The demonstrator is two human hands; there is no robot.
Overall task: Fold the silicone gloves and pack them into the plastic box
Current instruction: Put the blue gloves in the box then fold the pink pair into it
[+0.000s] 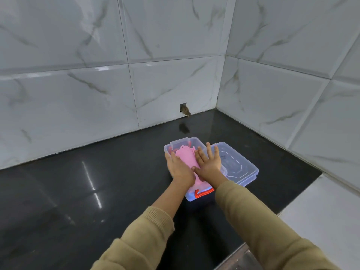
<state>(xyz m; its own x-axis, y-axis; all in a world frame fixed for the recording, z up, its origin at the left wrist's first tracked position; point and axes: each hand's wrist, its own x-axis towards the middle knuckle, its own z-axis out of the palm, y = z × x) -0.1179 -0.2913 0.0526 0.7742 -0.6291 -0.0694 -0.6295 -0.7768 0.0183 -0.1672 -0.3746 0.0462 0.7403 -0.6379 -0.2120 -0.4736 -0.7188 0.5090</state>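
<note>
A clear plastic box with orange-red latches stands on the black countertop. A folded pink silicone glove lies in the box, reaching its far end. My left hand lies flat on the glove's left side, fingers straight. My right hand presses the glove's right side with spread, straight fingers that reach over the box's right rim. The near part of the glove is hidden under both hands.
The clear lid lies just right of the box, partly under its edge. Marble-tiled walls close the corner behind and to the right. A small hole shows in the back wall. A white ledge borders the counter at the right.
</note>
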